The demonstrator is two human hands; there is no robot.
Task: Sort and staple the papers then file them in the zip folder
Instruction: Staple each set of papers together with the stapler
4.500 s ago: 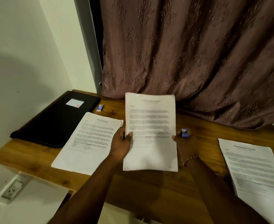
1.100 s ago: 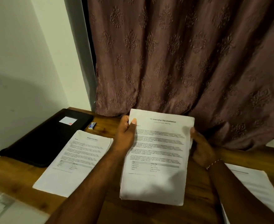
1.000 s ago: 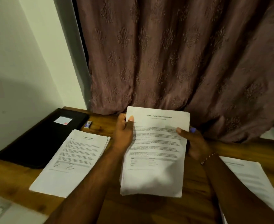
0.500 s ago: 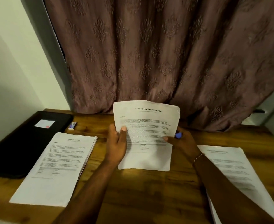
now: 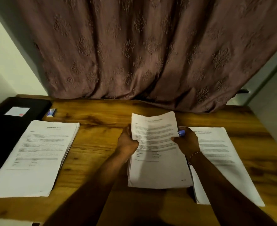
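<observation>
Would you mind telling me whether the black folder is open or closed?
Closed: the folder lies flat with its labelled cover on top, no inside showing. Whether its zip is done up, I cannot tell.

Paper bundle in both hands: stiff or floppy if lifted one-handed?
Probably floppy: the paper bundle curls at its top edge. Likely to fan apart, since no staple shows. Probably light enough for the left hand alone.

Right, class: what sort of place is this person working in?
Probably a home desk corner: a wooden tabletop against a plain pale wall, a patterned brown fabric curtain behind it, and a stack of printed white papers beside a flat black zip folder.
</observation>
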